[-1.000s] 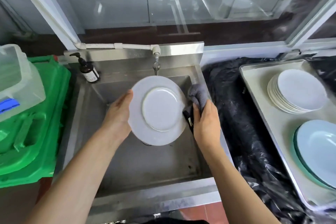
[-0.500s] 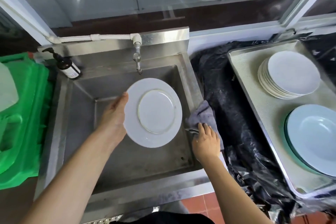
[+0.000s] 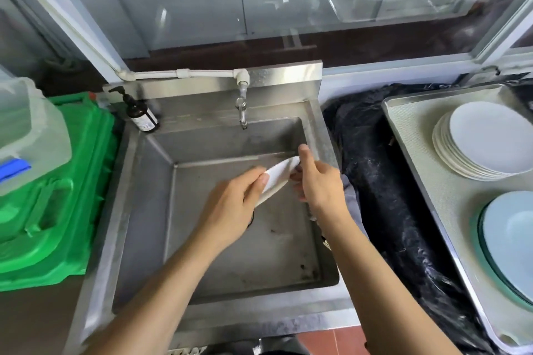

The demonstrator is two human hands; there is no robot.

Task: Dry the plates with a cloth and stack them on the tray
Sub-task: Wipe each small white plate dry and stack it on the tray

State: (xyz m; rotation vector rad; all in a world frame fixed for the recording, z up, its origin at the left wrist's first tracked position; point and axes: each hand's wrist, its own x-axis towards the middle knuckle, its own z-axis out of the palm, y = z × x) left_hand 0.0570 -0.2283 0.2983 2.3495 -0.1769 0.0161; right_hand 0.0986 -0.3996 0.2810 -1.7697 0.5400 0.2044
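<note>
- While tilted nearly edge-on over the steel sink (image 3: 288, 291), a smooth white plate (image 3: 277, 179) is gripped by the left hand (image 3: 230, 210) and pinched by the right hand (image 3: 320, 181).
- Round white plates (image 3: 481, 141) are stacked on the textured tray (image 3: 450, 204) (well apart).

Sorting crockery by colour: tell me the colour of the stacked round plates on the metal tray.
White, seen in the head view: stacked round plates on the metal tray.

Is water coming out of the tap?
No. The tap looks off: no stream falls from its spout into the sink.
</note>
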